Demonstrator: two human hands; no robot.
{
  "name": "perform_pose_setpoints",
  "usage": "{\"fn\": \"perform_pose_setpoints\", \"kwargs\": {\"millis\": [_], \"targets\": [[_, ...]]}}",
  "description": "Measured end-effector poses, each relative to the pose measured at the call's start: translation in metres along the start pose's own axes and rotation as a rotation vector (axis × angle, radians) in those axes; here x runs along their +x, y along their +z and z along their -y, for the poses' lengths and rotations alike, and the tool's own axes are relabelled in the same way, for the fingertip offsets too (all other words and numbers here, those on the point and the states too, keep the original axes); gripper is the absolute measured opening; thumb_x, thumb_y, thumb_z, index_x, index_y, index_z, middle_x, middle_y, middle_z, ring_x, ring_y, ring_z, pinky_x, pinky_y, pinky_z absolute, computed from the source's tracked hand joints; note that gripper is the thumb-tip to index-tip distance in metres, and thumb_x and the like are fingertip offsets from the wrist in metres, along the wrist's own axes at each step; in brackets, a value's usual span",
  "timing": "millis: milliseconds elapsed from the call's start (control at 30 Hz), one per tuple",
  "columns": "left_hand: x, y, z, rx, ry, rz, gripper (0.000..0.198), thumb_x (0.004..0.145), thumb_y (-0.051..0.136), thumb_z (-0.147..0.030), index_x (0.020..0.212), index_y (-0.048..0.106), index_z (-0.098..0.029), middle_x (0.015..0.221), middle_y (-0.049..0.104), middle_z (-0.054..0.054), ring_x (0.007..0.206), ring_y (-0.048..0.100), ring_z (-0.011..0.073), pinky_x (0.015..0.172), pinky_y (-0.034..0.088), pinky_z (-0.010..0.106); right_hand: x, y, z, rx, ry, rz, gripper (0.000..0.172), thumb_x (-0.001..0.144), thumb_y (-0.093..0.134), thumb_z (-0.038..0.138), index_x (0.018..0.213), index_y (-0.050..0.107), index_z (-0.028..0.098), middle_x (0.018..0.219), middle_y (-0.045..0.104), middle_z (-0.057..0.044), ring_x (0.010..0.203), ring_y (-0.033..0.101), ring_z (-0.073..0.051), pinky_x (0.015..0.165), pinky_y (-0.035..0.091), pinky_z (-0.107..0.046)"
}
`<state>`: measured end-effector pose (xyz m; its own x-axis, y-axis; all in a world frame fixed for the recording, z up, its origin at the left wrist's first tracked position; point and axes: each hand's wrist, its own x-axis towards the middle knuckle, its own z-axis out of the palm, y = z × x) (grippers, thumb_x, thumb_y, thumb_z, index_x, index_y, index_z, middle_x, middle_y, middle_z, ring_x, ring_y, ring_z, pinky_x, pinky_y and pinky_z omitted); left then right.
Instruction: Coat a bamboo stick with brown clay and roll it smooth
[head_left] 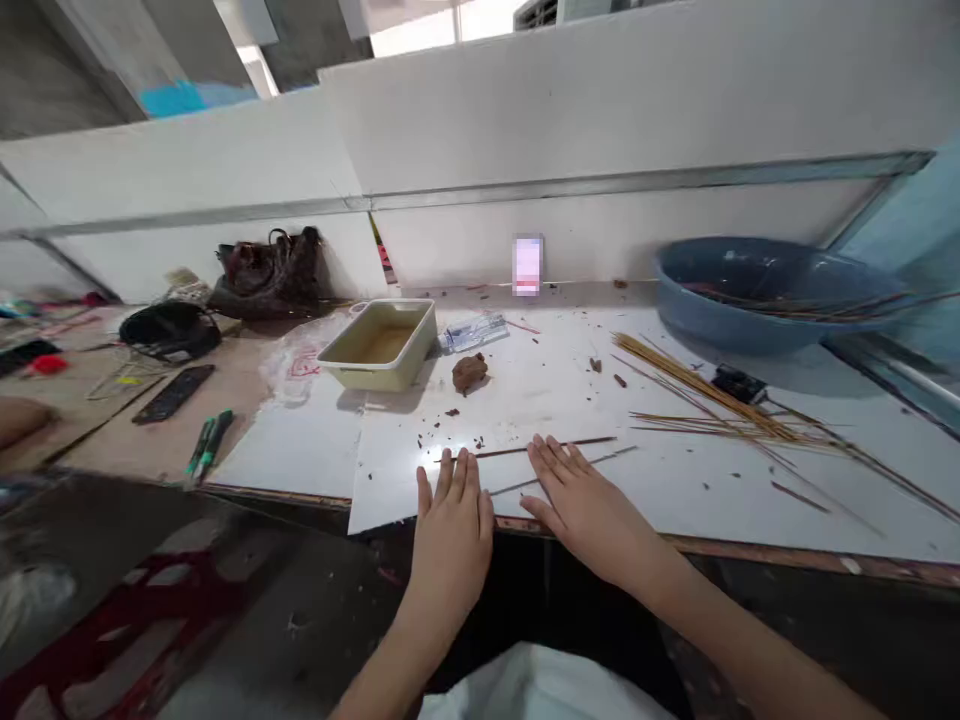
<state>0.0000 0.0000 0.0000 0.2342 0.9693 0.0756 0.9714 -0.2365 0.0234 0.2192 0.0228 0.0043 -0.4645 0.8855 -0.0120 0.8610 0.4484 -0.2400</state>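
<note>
1. Our left hand (450, 540) and right hand (589, 515) rest flat and palm down near the front edge of a white board (540, 400). The fingers of each hand are spread apart, and neither hand clamps onto anything.
2. A thin brown stick (555, 446) lies across the board in front of us. Its left end meets our left fingers (454, 480), while our right fingertips (544, 457) sit just below it.
3. So far, this stick and a paler stick (607, 457) lie apart from the rest, close to our hands.
4. Still lying to our right are a loose spread of thin sticks (712, 420) and more sticks in a blue plastic basin (720, 310).
5. Beyond our hands, a lump of brown clay (469, 373) sits untouched among scattered crumbs, beside a cream plastic tray (382, 345) holding a shallow brownish liquid.
</note>
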Motion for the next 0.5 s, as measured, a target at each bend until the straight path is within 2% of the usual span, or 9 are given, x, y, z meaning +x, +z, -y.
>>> {"fn": "perform_pose_setpoints", "kwargs": {"millis": [200, 267, 400, 500], "targets": [[0.041, -0.010, 0.010, -0.044, -0.050, -0.024, 0.057, 0.111, 0.031, -0.026, 0.163, 0.047, -0.007, 0.169, 0.043, 0.014, 0.165, 0.027, 0.0363, 0.133, 0.019, 0.068, 0.037, -0.011, -0.011, -0.012, 0.021, 0.045, 0.081, 0.114, 0.028, 0.058, 0.167, 0.031, -0.003, 0.175, 0.025, -0.023, 0.165, 0.022, -0.034, 0.136, 0.020, -0.055], [0.046, -0.010, 0.009, -0.047, -0.053, -0.045, 0.056, 0.111, 0.032, -0.026, 0.161, 0.049, -0.006, 0.168, 0.045, 0.016, 0.165, 0.028, 0.0369, 0.133, 0.019, 0.068, 0.042, -0.012, -0.011, -0.009, 0.037, 0.040, 0.080, 0.114, 0.028, 0.057, 0.168, 0.030, -0.001, 0.176, 0.024, -0.022, 0.166, 0.021, -0.033, 0.136, 0.020, -0.054], [0.026, 0.000, 0.006, -0.049, -0.028, -0.132, 0.053, 0.111, 0.035, -0.027, 0.158, 0.053, -0.009, 0.165, 0.051, 0.016, 0.164, 0.031, 0.0366, 0.133, 0.019, 0.068, 0.025, -0.006, -0.007, -0.003, 0.029, 0.006, 0.084, 0.113, 0.025, 0.063, 0.168, 0.029, -0.001, 0.176, 0.023, -0.021, 0.166, 0.021, -0.032, 0.136, 0.021, -0.053], [0.008, 0.004, 0.012, -0.106, 0.035, -0.185, 0.050, 0.112, 0.036, -0.026, 0.157, 0.054, -0.012, 0.163, 0.056, 0.015, 0.162, 0.035, 0.0363, 0.132, 0.025, 0.067, 0.005, -0.001, -0.003, 0.020, 0.019, 0.002, 0.086, 0.112, 0.020, 0.066, 0.169, 0.028, 0.002, 0.176, 0.023, -0.018, 0.165, 0.023, -0.031, 0.136, 0.023, -0.053]]}}
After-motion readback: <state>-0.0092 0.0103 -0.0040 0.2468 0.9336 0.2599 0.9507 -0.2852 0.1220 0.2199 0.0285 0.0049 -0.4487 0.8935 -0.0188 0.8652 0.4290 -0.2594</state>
